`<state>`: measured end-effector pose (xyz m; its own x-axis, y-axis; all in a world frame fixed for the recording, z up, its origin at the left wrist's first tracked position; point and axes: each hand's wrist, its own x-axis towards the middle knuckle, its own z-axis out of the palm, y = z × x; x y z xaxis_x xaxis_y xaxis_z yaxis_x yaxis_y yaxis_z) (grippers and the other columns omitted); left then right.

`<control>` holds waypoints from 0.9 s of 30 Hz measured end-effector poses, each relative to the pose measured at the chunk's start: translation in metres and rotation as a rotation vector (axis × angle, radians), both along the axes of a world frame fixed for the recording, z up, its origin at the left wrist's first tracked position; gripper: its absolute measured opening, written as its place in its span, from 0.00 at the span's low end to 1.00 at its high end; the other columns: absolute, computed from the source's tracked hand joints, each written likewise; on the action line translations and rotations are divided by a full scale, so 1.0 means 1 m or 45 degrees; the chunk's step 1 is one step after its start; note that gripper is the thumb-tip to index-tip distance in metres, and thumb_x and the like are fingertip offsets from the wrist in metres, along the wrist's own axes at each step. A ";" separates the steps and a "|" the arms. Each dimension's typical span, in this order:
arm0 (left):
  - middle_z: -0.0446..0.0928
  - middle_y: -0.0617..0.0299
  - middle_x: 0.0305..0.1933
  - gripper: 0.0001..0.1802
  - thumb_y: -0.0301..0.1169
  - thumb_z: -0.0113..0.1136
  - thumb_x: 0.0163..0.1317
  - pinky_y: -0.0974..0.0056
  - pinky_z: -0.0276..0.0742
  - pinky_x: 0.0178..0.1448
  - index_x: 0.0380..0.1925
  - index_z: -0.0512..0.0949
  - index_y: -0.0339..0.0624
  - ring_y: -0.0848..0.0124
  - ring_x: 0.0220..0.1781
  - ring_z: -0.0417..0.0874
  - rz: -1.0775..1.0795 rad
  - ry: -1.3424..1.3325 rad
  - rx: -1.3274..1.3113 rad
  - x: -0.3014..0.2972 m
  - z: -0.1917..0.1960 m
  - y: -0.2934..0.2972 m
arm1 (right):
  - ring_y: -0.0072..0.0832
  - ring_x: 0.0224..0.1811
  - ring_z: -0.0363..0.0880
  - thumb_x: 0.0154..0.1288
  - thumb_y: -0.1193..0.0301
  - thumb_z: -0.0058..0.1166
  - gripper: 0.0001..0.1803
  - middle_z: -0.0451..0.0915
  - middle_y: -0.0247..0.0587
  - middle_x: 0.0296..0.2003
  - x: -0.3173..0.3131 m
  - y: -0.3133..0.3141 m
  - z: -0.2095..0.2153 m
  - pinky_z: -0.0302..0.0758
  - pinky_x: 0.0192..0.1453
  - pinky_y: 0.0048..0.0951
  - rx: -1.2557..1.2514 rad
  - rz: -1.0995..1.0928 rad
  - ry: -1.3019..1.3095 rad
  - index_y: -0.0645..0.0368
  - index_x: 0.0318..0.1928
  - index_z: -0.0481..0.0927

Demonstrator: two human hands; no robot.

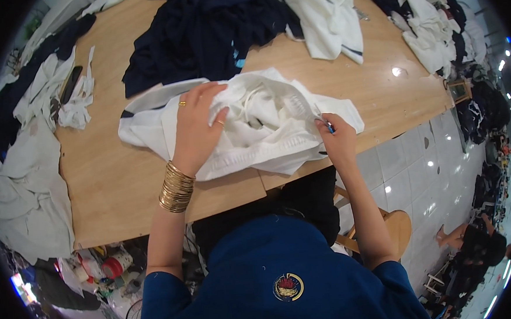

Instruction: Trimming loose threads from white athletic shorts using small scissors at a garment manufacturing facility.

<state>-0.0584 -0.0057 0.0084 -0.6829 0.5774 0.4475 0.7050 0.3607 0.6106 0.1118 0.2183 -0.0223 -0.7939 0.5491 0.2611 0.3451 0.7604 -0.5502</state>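
Note:
A white garment (249, 148) with a gathered elastic edge lies bunched on the wooden table in front of me, its opening facing up. My left hand (198, 128) rests on the left side of that opening, fingers stretched and thumb apart from them. In my right hand (339, 140), at the garment's right side, is a small pair of thread snips (327, 124) with a blue part. The blades point toward the elastic edge; whether they touch the cloth I cannot tell. Part of the snips is hidden in my fingers.
Navy cloth (201, 34) is heaped on the table (117, 200) beyond the garment, with another white garment (323, 21) to its right. White cloth (26, 197) hangs over the left edge. A wooden chair (397, 230) stands at my right. Another person (480, 245) is farther off.

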 end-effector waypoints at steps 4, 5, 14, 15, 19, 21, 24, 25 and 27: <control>0.67 0.58 0.57 0.24 0.27 0.61 0.49 0.58 0.61 0.61 0.49 0.72 0.45 0.57 0.58 0.65 -0.290 0.031 -0.100 0.011 0.021 0.036 | 0.14 0.24 0.68 0.56 0.70 0.58 0.13 0.73 0.26 0.23 0.002 0.001 0.027 0.62 0.26 0.19 -1.099 -0.098 0.086 0.63 0.41 0.78; 0.66 0.58 0.58 0.24 0.27 0.61 0.49 0.57 0.59 0.63 0.50 0.72 0.45 0.57 0.60 0.64 -0.322 0.059 -0.071 0.012 0.022 0.046 | 0.10 0.23 0.64 0.57 0.70 0.58 0.13 0.72 0.23 0.23 0.002 -0.002 0.031 0.58 0.25 0.16 -1.341 -0.077 0.200 0.62 0.42 0.79; 0.75 0.60 0.39 0.09 0.27 0.57 0.47 0.53 0.55 0.64 0.31 0.75 0.46 0.59 0.49 0.73 -0.539 0.122 -0.269 -0.003 0.024 0.055 | 0.15 0.32 0.69 0.58 0.69 0.58 0.14 0.75 0.27 0.28 0.013 -0.053 0.035 0.68 0.37 0.21 -1.408 0.375 0.260 0.68 0.38 0.78; 0.75 0.59 0.36 0.10 0.26 0.58 0.45 0.53 0.56 0.64 0.31 0.76 0.45 0.58 0.47 0.74 -0.540 0.161 -0.214 -0.003 0.024 0.055 | 0.15 0.32 0.69 0.58 0.68 0.58 0.14 0.76 0.28 0.27 0.017 -0.051 0.032 0.69 0.38 0.22 -1.435 0.323 0.245 0.68 0.37 0.78; 0.74 0.55 0.34 0.09 0.25 0.58 0.43 0.52 0.60 0.60 0.29 0.77 0.40 0.56 0.44 0.73 -0.608 0.134 -0.236 -0.003 0.020 0.030 | 0.18 0.30 0.71 0.56 0.68 0.58 0.12 0.77 0.37 0.25 0.030 -0.037 0.027 0.69 0.37 0.24 -1.153 0.508 0.189 0.65 0.36 0.78; 0.75 0.54 0.35 0.10 0.26 0.58 0.43 0.53 0.63 0.55 0.30 0.77 0.40 0.54 0.43 0.72 -0.548 0.238 -0.233 0.008 0.025 0.013 | 0.23 0.28 0.73 0.54 0.68 0.58 0.13 0.78 0.43 0.25 0.020 -0.032 0.031 0.70 0.37 0.26 -1.011 0.577 0.227 0.65 0.35 0.78; 0.73 0.56 0.29 0.09 0.27 0.58 0.44 0.61 0.68 0.43 0.28 0.74 0.38 0.60 0.34 0.74 -0.531 -0.177 -0.143 0.012 0.026 0.002 | 0.30 0.27 0.75 0.50 0.68 0.58 0.12 0.79 0.44 0.25 0.005 -0.030 0.042 0.70 0.37 0.28 -1.118 0.610 0.265 0.64 0.32 0.77; 0.72 0.59 0.26 0.08 0.27 0.58 0.45 0.65 0.67 0.38 0.26 0.73 0.38 0.66 0.31 0.73 -0.591 -0.268 -0.177 0.003 0.027 -0.002 | 0.30 0.27 0.75 0.50 0.68 0.58 0.12 0.79 0.44 0.25 0.005 -0.027 0.047 0.70 0.37 0.28 -1.089 0.564 0.296 0.64 0.32 0.77; 0.68 0.67 0.23 0.07 0.30 0.56 0.49 0.72 0.63 0.32 0.24 0.70 0.39 0.77 0.28 0.69 -0.631 -0.590 -0.113 -0.009 0.035 0.002 | 0.28 0.31 0.76 0.51 0.68 0.58 0.11 0.78 0.41 0.29 0.004 -0.022 0.053 0.71 0.39 0.31 -0.885 0.773 0.370 0.62 0.33 0.78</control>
<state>-0.0672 -0.0036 0.0431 -0.4385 0.8920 0.1094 0.4726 0.1253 0.8723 0.1162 0.1959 0.0311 -0.9491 0.1726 0.2636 -0.2197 0.2369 -0.9464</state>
